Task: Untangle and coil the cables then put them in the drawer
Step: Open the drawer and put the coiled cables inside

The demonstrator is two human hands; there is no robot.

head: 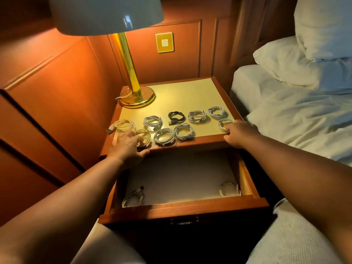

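Note:
Several coiled white cables and one black coiled cable (176, 117) lie on the nightstand top (181, 96). My left hand (127, 146) reaches onto a white coil (144, 137) at the front left edge, fingers curling over it. At the front right corner my right hand (239, 132) takes hold of another white coil (224, 124). Below, the drawer (184, 207) stands open with one white coil in its front left corner (133, 198) and one in its front right corner (229, 189).
A brass lamp (131, 77) with a white shade stands at the back left of the nightstand. A bed with white sheets and pillows (297, 103) lies to the right. Wood-panelled wall (57, 82) runs along the left. My knees flank the drawer.

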